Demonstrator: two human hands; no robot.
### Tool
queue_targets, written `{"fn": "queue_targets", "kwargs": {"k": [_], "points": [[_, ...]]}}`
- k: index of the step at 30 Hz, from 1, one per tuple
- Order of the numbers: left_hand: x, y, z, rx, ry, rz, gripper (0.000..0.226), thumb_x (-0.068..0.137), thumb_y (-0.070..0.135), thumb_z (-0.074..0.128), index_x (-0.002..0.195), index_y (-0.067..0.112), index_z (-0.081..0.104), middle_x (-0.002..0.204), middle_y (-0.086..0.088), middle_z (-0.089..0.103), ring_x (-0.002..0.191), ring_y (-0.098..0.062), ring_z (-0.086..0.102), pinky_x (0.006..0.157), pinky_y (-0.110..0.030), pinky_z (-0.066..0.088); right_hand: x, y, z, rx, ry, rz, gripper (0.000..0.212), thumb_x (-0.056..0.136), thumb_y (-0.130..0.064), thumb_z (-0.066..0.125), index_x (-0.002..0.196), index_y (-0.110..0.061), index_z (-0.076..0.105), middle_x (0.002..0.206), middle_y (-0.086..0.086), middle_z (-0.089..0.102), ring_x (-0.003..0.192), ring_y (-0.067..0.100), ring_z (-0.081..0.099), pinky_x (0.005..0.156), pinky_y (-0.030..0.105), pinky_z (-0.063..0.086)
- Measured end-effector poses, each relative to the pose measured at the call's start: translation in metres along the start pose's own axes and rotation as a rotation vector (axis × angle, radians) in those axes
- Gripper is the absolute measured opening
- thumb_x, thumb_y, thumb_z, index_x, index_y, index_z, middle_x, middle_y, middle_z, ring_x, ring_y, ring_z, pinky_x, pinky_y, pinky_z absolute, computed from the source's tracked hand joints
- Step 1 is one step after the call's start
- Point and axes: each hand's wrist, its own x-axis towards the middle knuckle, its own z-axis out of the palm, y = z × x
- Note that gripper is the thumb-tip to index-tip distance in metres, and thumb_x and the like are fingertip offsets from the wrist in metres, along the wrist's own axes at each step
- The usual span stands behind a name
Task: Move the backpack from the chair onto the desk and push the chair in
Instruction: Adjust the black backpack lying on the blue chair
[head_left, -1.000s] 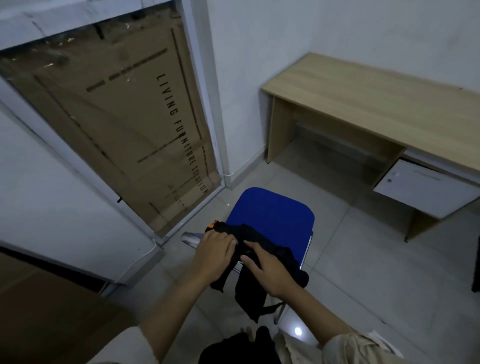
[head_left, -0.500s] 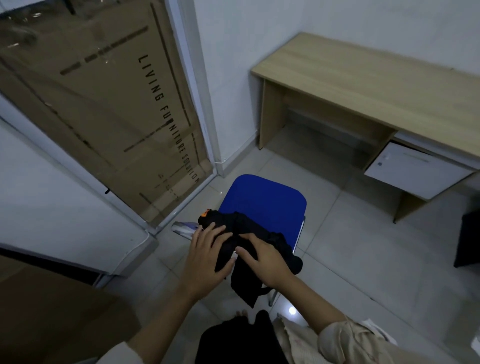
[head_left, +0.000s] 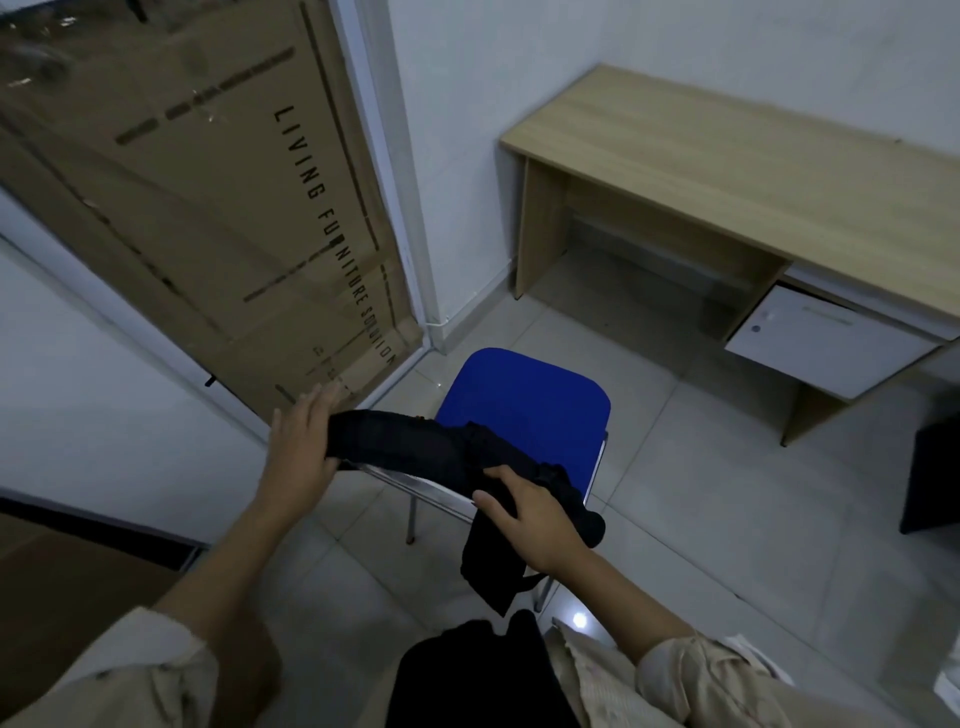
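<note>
A black backpack (head_left: 415, 447) hangs limp over the near edge of a blue-seated chair (head_left: 524, 410) with a chrome frame. My left hand (head_left: 298, 447) holds the backpack's left end, fingers spread behind it. My right hand (head_left: 530, 519) grips the backpack's right part, where a flap droops below the seat. The wooden desk (head_left: 727, 171) stands against the far wall at the upper right, its top bare. The chair sits out on the tiled floor, well away from the desk.
A large cardboard box (head_left: 197, 208) leans in the doorway at the left. A white drawer unit (head_left: 826, 343) hangs under the desk's right side. A dark object (head_left: 935, 478) stands at the right edge. Grey floor tiles lie between chair and desk.
My left hand has slid out to the left along the backpack, stretching it wide across the chair's edge. My right hand keeps its grip.
</note>
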Motion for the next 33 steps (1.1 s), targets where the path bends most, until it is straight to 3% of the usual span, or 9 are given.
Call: {"fn": "queue_targets", "kwargs": {"k": [5,7,10,14,19,23,26,30,33], "points": [[0.043,0.016,-0.025,-0.115,-0.062,-0.207,0.059,0.084,0.015,0.067,0.135,0.006,0.04,0.13,-0.022,0.053,0.11,-0.035,0.055,0.084,-0.041,0.047,0.001,0.0,0.001,0.002,0.009,0.015,0.053,0.093,-0.06,0.039,0.132,-0.025,0.045,0.123,-0.002,0.062,0.097,0.006,0.054,0.079,0.023,0.041],[0.058,0.044,-0.024,-0.386,0.0,-0.279,0.062,0.084,0.003,0.065,0.139,0.009,0.036,0.13,-0.021,0.054,0.113,-0.032,0.055,0.088,-0.035,0.046,0.001,0.001,0.001,-0.005,0.012,0.019,0.053,0.093,-0.06,0.039,0.132,-0.025,0.045,0.122,-0.001,0.063,0.097,0.008,0.056,0.079,0.024,0.041],[0.07,0.097,-0.019,-0.699,-0.02,-0.152,0.074,0.087,-0.008,0.055,0.147,0.018,0.022,0.151,-0.016,0.028,0.132,-0.027,0.041,0.106,-0.032,0.037,0.001,0.0,0.001,-0.01,0.018,0.023,0.053,0.093,-0.061,0.039,0.13,-0.024,0.046,0.12,0.0,0.064,0.095,0.008,0.055,0.077,0.024,0.041],[0.06,0.145,0.006,-0.612,-0.212,0.142,0.076,0.093,-0.001,0.048,0.151,0.029,0.007,0.161,-0.007,-0.004,0.148,-0.024,0.007,0.111,-0.027,0.015,0.001,-0.001,0.001,-0.011,0.024,0.03,0.052,0.093,-0.06,0.039,0.128,-0.023,0.048,0.117,-0.001,0.065,0.093,0.007,0.056,0.074,0.023,0.04],[0.029,0.142,0.043,-0.37,-0.414,0.245,0.074,0.096,0.008,0.047,0.15,0.032,0.004,0.161,-0.006,-0.014,0.133,-0.032,0.04,0.084,-0.032,0.052,0.001,-0.002,0.001,0.009,0.053,0.03,0.046,0.093,-0.058,0.041,0.122,-0.023,0.051,0.108,-0.002,0.067,0.089,0.009,0.06,0.076,0.031,0.05],[0.013,0.13,0.055,-0.282,-0.377,0.212,0.054,0.096,0.015,0.046,0.146,0.021,0.025,0.156,-0.008,0.021,0.128,-0.028,0.046,0.097,-0.041,0.048,0.001,-0.001,0.001,0.023,0.059,0.036,0.043,0.093,-0.056,0.043,0.12,-0.023,0.053,0.108,-0.003,0.067,0.092,0.011,0.061,0.08,0.035,0.051],[0.011,0.132,0.053,-0.278,-0.371,0.242,0.032,0.093,0.015,0.047,0.124,0.019,0.047,0.126,-0.005,0.05,0.104,-0.026,0.058,0.084,-0.042,0.051,0.001,-0.001,0.001,0.05,0.049,0.058,0.039,0.093,-0.056,0.045,0.116,-0.026,0.053,0.095,-0.006,0.067,0.079,0.006,0.06,0.072,0.032,0.05],[0.016,0.132,0.049,-0.184,-0.48,0.282,0.023,0.09,0.017,0.046,0.108,0.023,0.059,0.11,-0.002,0.057,0.095,-0.021,0.057,0.079,-0.041,0.05,0.0,-0.003,-0.002,0.105,0.022,0.127,0.039,0.09,-0.058,0.048,0.115,-0.028,0.047,0.075,-0.008,0.061,0.059,0.002,0.053,0.062,0.031,0.045],[0.019,0.134,0.048,-0.135,-0.55,0.315,0.027,0.089,0.021,0.042,0.107,0.026,0.062,0.101,-0.002,0.059,0.092,-0.022,0.057,0.077,-0.042,0.049,-0.002,-0.008,-0.006,0.146,0.012,0.148,0.045,0.087,-0.057,0.054,0.12,-0.029,0.04,0.102,-0.004,0.064,0.084,0.011,0.062,0.08,0.041,0.054]]}}
